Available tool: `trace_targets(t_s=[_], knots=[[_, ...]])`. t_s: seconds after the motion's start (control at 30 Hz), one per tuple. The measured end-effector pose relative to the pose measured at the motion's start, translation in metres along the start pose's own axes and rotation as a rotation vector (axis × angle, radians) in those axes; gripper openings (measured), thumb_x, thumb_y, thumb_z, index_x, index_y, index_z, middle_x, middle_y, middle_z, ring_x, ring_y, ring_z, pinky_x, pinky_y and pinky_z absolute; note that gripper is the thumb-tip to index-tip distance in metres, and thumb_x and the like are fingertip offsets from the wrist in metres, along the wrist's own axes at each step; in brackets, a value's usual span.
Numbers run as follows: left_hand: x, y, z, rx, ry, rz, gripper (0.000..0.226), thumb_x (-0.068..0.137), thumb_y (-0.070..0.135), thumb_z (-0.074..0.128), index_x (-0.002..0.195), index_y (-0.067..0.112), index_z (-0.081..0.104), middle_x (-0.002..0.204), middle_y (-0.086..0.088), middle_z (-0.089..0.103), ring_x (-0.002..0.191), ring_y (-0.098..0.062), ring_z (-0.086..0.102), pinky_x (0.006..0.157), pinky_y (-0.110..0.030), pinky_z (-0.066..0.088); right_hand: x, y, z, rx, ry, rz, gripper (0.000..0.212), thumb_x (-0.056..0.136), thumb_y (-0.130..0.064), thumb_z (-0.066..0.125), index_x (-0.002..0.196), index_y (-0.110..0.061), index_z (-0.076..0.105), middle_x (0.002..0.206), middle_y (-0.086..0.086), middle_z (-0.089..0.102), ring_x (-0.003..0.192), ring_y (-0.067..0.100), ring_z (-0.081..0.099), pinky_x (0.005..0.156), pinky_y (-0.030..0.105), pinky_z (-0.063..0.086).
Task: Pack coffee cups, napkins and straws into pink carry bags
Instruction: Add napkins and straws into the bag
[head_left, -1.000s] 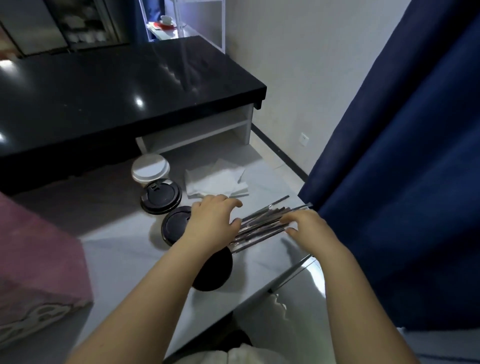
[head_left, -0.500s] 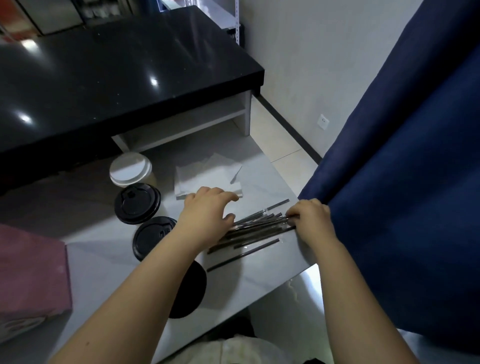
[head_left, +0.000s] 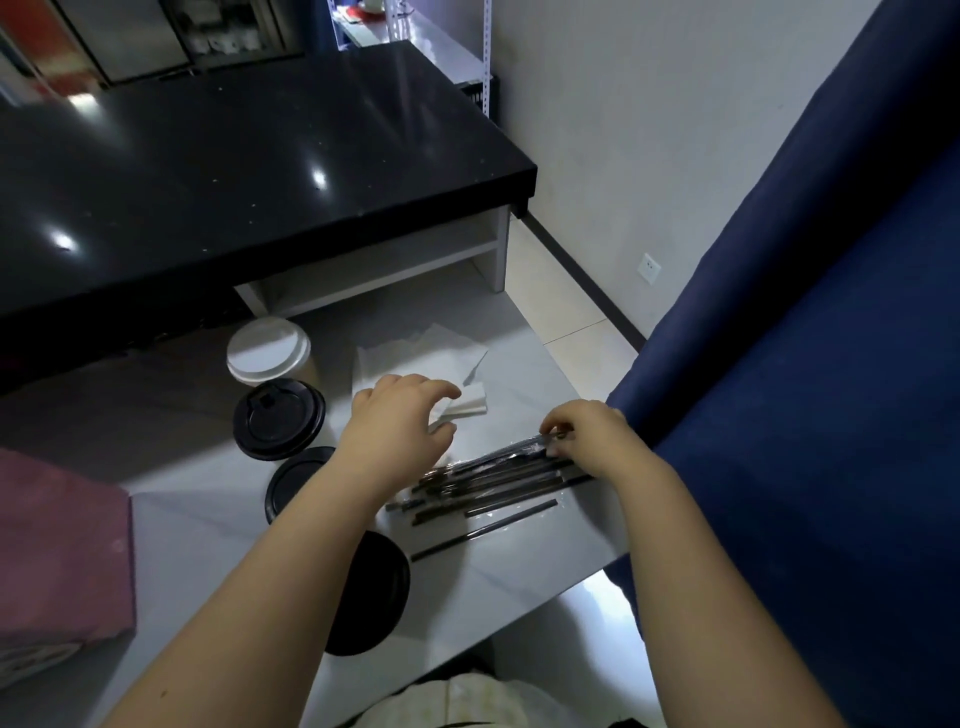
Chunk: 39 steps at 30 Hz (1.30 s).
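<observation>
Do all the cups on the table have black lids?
No, the farthest cup has a white lid, unlike the black-lidded cup right in front of it.

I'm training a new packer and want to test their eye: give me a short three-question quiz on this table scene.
1. True or false: the right hand pinches a wrapped straw.
2. How many black-lidded cups stand on the table?
3. The napkins lie: A) on the cups, B) beyond the straw pile, C) in the right hand.
Key: 1 true; 2 three; 3 B.
</observation>
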<state>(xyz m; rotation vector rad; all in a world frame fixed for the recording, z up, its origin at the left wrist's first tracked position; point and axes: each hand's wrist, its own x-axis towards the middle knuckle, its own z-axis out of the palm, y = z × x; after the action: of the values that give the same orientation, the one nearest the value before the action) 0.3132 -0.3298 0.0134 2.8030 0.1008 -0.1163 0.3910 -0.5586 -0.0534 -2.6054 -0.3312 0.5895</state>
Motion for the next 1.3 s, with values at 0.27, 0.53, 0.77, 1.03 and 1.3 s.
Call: trace_targets(t_s=[0.27,0.53,0.77,1.03,1.3], knots=[[-0.006,-0.004,-0.002,-0.027,0.023,-0.009,0.035,0.092,0.036,0.054,0.128,0.036,0.056,0.129,0.01,0.057,0.126,-0.019,0.042,0.101,-0.04,0.032,0.0,0.004,0.0,-0.081,0.138,0.001,0.017,0.095,-0.028,0.055,0.096,-0.037,0.071,0.101,-0.003,0.063,0.092,0.022,0.045,0.087,0.034,0.038],[-0.01,-0.007,-0.007,-0.051,0.042,-0.018,0.035,0.093,0.036,0.054,0.128,0.036,0.055,0.132,0.011,0.056,0.126,-0.019,0.041,0.104,-0.041,0.031,0.008,-0.025,0.024,-0.197,0.037,-0.157,0.014,0.09,-0.038,0.064,0.104,-0.034,0.066,0.076,-0.013,0.036,0.079,0.014,0.014,0.084,0.036,0.023],[-0.012,-0.01,-0.009,-0.045,0.039,-0.013,0.036,0.093,0.036,0.054,0.129,0.035,0.056,0.132,0.009,0.057,0.127,-0.019,0.042,0.105,-0.041,0.031,0.007,-0.029,0.021,-0.265,0.077,-0.168,0.008,0.089,-0.036,0.065,0.088,-0.031,0.072,0.092,-0.007,0.06,0.1,0.019,0.043,0.087,0.036,0.027],[-0.013,-0.025,-0.038,-0.024,0.141,-0.009,0.036,0.092,0.036,0.056,0.128,0.033,0.056,0.131,0.007,0.057,0.127,-0.021,0.043,0.104,-0.044,0.033,-0.016,-0.042,-0.017,0.125,-0.12,-0.011,0.009,0.097,-0.02,0.052,0.09,-0.02,0.057,0.076,0.001,0.067,0.076,0.017,0.059,0.065,0.026,0.05],[-0.036,-0.058,-0.115,-0.001,0.311,-0.018,0.037,0.09,0.032,0.059,0.126,0.031,0.059,0.125,0.005,0.061,0.122,-0.025,0.048,0.1,-0.046,0.039,-0.034,-0.124,-0.056,0.442,-0.218,-0.235,0.018,0.101,-0.007,0.041,0.106,-0.011,0.058,0.078,0.007,0.07,0.061,0.02,0.062,0.055,0.027,0.048]])
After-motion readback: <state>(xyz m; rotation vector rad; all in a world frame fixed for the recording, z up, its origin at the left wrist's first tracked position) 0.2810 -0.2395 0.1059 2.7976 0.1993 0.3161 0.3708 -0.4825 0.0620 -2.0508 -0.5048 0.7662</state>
